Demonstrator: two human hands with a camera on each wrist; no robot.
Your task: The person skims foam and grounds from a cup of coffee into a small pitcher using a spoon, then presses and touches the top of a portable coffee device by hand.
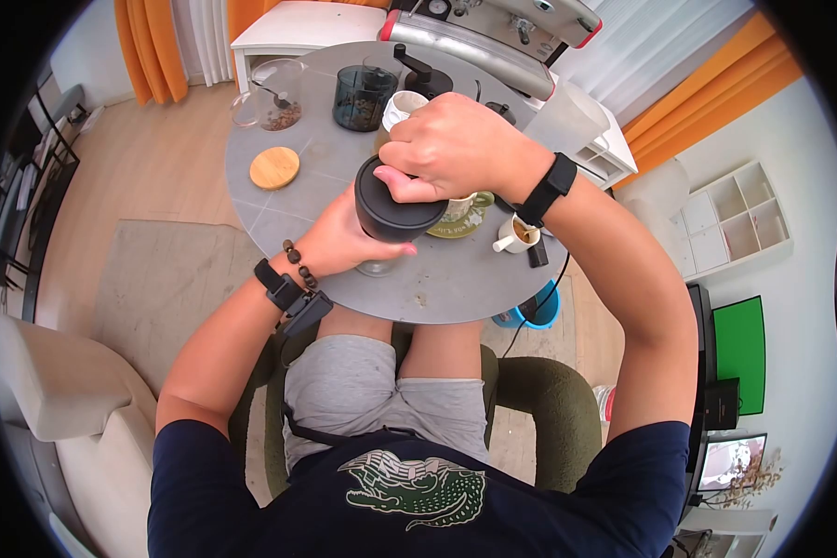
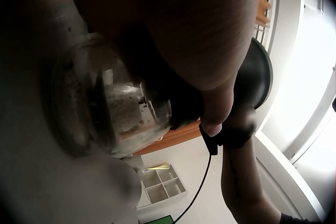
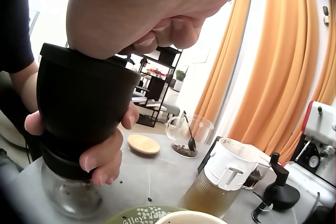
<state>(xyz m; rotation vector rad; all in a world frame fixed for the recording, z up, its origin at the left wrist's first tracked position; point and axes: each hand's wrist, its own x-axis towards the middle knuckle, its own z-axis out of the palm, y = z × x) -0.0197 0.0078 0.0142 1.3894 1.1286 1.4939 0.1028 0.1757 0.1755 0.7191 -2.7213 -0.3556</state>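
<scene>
A manual coffee grinder (image 3: 86,98) stands before me, its black hopper above a clear glass jar (image 2: 123,111) with dark specks inside. My left hand (image 1: 339,232) wraps round the grinder's black body, fingers curled below the hopper in the right wrist view. Over the top, my right hand (image 1: 456,149) grips with curled fingers, its thumb across the black rim. What lies under that palm is hidden. Beyond stands a ribbed container with a white top (image 3: 231,161). A black lid with a crank handle (image 3: 283,187) rests farther back. A green saucer (image 1: 460,223) is behind the grinder.
On the round grey table (image 1: 335,288) lie a wooden lid (image 1: 274,168), a glass pitcher (image 1: 279,93) with beans and a spoon, a dark canister (image 1: 363,98) and a small white cup (image 1: 516,234). An espresso machine (image 1: 493,42) stands behind; a blue bin (image 1: 544,307) sits below.
</scene>
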